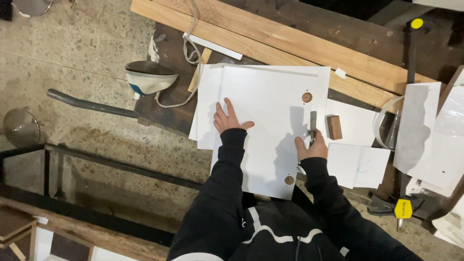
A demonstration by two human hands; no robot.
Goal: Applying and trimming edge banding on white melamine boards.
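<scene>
A white panel (pixel 270 101) with two round holes lies on top of other white boards on a dark workbench. My left hand (pixel 228 118) rests flat on the panel's left side, fingers spread. My right hand (pixel 311 147) grips a narrow grey metal tool (pixel 313 122) against the panel's right edge, between the two holes. A small brown wooden block (pixel 334 127) sits just right of the tool on another white board.
Long wooden planks (pixel 290 41) lie across the back of the bench. A rope (pixel 192 50) and a white bowl-shaped object (pixel 149 77) sit at the left. White offcuts (pixel 360 164) and a black clamp with yellow ends (pixel 404 208) are at the right.
</scene>
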